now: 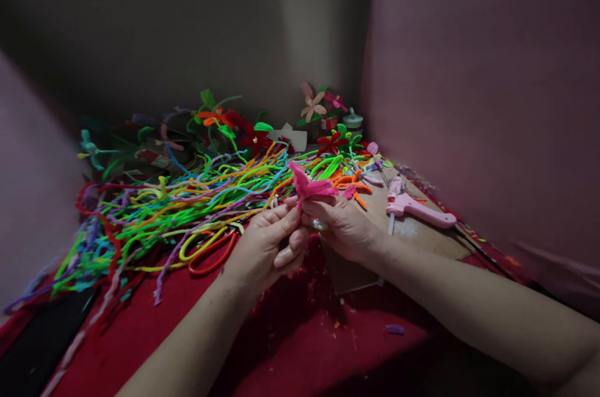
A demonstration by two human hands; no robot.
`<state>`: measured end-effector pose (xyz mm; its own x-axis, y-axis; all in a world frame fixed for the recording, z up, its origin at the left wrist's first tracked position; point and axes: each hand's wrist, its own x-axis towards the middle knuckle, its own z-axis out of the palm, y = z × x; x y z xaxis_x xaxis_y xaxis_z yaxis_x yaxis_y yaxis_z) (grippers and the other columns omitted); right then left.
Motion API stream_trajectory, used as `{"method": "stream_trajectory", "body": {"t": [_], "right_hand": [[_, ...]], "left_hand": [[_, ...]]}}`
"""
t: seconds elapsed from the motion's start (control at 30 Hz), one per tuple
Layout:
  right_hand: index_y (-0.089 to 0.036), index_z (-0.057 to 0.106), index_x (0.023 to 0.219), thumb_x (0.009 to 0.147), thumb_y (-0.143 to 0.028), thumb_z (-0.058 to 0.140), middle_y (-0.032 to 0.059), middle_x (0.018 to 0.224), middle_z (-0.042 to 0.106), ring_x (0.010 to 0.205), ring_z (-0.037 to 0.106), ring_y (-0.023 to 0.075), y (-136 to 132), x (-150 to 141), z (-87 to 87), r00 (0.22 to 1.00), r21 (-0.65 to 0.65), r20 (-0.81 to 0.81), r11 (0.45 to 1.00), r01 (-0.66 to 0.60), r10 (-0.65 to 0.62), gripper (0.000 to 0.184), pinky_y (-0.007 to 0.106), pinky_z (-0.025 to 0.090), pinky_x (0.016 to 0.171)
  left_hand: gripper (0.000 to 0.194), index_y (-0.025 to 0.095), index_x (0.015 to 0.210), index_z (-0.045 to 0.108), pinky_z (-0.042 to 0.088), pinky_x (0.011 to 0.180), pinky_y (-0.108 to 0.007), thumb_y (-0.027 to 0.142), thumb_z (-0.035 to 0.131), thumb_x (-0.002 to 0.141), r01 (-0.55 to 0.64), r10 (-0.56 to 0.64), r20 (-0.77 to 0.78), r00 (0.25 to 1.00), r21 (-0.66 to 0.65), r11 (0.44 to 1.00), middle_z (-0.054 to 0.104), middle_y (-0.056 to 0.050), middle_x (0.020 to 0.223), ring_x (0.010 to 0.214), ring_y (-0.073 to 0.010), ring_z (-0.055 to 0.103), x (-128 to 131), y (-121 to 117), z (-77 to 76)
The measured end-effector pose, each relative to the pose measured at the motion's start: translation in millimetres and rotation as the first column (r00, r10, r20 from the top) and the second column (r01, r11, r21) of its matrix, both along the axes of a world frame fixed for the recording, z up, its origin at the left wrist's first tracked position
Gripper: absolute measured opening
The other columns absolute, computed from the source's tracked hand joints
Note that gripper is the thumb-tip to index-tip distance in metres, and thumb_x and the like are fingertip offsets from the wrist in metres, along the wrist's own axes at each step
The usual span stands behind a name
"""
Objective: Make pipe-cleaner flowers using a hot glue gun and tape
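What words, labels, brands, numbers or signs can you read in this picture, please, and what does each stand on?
There are none that I can read.
Red-and-white patch below the peach flower: any print is too small and blurred.
Red-and-white patch at the back left: too dim and blurred.
Pink glue gun: no legible marking.
Held pink flower: no lettering visible.

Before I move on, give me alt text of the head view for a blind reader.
A person's left hand and right hand hold a pink fuzzy flower above a red surface. Beyond lies a tangle of multicoloured fuzzy strands, and a pink glue gun rests on a board at right.
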<state>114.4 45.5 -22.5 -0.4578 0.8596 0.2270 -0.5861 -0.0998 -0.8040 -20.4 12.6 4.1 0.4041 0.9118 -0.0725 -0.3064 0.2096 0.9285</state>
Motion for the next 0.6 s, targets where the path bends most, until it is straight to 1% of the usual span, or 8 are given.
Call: {"method": "stream_trajectory", "body": {"t": [0.1,0.2,0.27,0.33,0.4,0.47,0.53,0.6], "right_hand": [[-0.019,0.070,0.086,0.071,-0.034,0.071,-0.0018,0.067,0.063,0.057,0.051,0.0101,-1.9,-0.9,-2.7,0.995,0.013,0.042,0.996,0.091,-0.091,0.020,0.025,0.043,0.059],[-0.021,0.072,0.084,0.072,-0.032,0.072,-0.0016,0.070,0.065,0.060,0.051,0.0096,-4.7,-1.8,-2.7,0.978,0.065,0.058,0.978,0.198,-0.202,0.017,0.024,0.042,0.060],[-0.022,0.073,0.085,0.073,-0.031,0.070,-0.0023,0.070,0.065,0.062,0.052,0.0091,-6.4,-2.1,-1.9,0.968,0.097,0.053,0.966,0.240,-0.246,0.015,0.023,0.043,0.062],[-0.023,0.073,0.089,0.075,-0.032,0.069,-0.0031,0.068,0.064,0.059,0.054,0.0088,-7.7,-1.9,-0.9,0.975,0.123,0.055,0.970,0.208,-0.216,0.017,0.024,0.045,0.063],[-0.023,0.070,0.097,0.078,-0.038,0.064,-0.0037,0.060,0.061,0.053,0.055,0.0095,-8.9,-1.4,0.6,0.993,0.145,0.068,0.986,0.087,-0.098,0.025,0.025,0.046,0.057],[-0.022,0.068,0.104,0.080,-0.045,0.060,-0.0042,0.052,0.058,0.047,0.055,0.0107,-10.0,-0.6,2.7,0.996,0.166,0.092,0.986,-0.032,0.017,0.034,0.026,0.047,0.053],[-0.021,0.068,0.102,0.079,-0.048,0.059,-0.0030,0.052,0.060,0.048,0.056,0.0114,-10.6,0.3,5.3,0.996,0.190,0.093,0.982,-0.023,0.006,0.036,0.027,0.048,0.053],[-0.022,0.071,0.095,0.077,-0.046,0.062,-0.0010,0.061,0.065,0.056,0.059,0.0121,-10.3,1.4,7.8,0.989,0.217,0.091,0.972,0.095,-0.117,0.032,0.027,0.049,0.058]], "left_hand": [[0.025,0.017,0.070,0.053,0.027,0.034,-0.016,0.037,0.054,0.084,-0.143,0.193,-0.267,0.944,0.196,0.970,0.048,0.006,0.051,0.033,-0.0033,0.033,4.4,-3.7,0.8],[0.021,0.018,0.067,0.054,0.032,0.040,-0.018,0.033,0.058,0.081,-0.228,0.486,-0.429,0.761,0.525,0.820,0.048,0.005,0.050,0.040,-0.0060,0.040,7.8,-7.4,-3.0],[0.018,0.018,0.065,0.056,0.033,0.044,-0.018,0.028,0.058,0.081,-0.227,0.585,-0.428,0.689,0.639,0.735,0.047,0.005,0.051,0.043,-0.0064,0.040,8.5,-8.5,-6.1],[0.020,0.018,0.066,0.056,0.033,0.043,-0.018,0.028,0.054,0.083,-0.230,0.530,-0.419,0.737,0.582,0.780,0.046,0.005,0.050,0.042,-0.0066,0.039,8.1,-8.3,-7.6],[0.023,0.018,0.068,0.054,0.031,0.039,-0.018,0.032,0.051,0.085,-0.206,0.380,-0.370,0.848,0.430,0.879,0.045,0.006,0.050,0.038,-0.0063,0.038,6.9,-6.8,-7.1],[0.024,0.018,0.071,0.054,0.029,0.037,-0.019,0.036,0.050,0.086,-0.135,0.244,-0.307,0.920,0.336,0.932,0.044,0.006,0.049,0.035,-0.0058,0.037,4.5,-4.2,-4.3],[0.026,0.017,0.070,0.055,0.033,0.040,-0.019,0.036,0.049,0.087,-0.059,0.187,-0.345,0.920,0.348,0.936,0.047,0.005,0.050,0.038,-0.0066,0.040,0.6,-1.0,1.1],[0.022,0.016,0.071,0.059,0.043,0.052,-0.021,0.031,0.052,0.085,-0.021,0.239,-0.457,0.857,0.431,0.902,0.056,0.002,0.057,0.050,-0.0098,0.052,-4.6,2.1,8.2]]}}
